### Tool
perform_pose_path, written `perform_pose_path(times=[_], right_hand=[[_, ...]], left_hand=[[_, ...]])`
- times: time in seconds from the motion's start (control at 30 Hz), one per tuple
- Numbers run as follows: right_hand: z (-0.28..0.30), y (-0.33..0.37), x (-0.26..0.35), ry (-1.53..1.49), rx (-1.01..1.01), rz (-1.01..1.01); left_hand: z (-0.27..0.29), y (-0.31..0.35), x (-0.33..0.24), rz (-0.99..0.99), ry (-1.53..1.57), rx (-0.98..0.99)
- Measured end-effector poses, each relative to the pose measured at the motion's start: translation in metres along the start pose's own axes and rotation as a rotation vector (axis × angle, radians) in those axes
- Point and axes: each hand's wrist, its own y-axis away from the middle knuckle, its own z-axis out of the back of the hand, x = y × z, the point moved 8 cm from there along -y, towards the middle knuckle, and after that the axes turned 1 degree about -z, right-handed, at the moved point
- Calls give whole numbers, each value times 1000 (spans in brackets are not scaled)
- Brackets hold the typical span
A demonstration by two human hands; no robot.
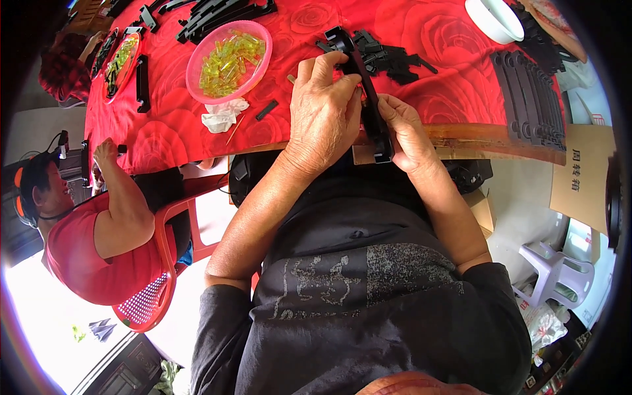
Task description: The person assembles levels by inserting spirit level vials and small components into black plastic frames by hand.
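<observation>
A long, narrow black plastic holder (372, 112) is held tilted over the table's near edge. My right hand (409, 135) grips its near part, with the thumb along its side. My left hand (326, 108) is closed against its upper part, with the fingertips at the holder's side; what lies under them is hidden. A small yellowish piece (291, 78) shows at the outer side of my left hand, and I cannot tell whether the hand holds it. Left of that hand stands a pink basket (191, 76) with many clear yellow vials (232, 62).
Small black parts (388, 59) are heaped beyond my hands on the red tablecloth (454, 85). Long black pieces (533, 95) lie in a row at right, below a white bowl (494, 21). Crumpled tissue (222, 115) and a short black strip (266, 110) lie near the basket. A co-worker (105, 230) sits at left.
</observation>
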Motion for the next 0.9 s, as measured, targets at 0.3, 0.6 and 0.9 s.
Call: perform_pose_path(times=[0.3, 0.6, 0.9], right_hand=[[-2, 3, -1, 12, -101, 20], [-2, 1, -3, 5, -60, 11], [2, 1, -3, 14, -129, 18]], left_hand=[[-5, 6, -8, -1, -122, 76], [-4, 8, -7, 34, -184, 97], [-12, 11, -11, 28, -177, 120]])
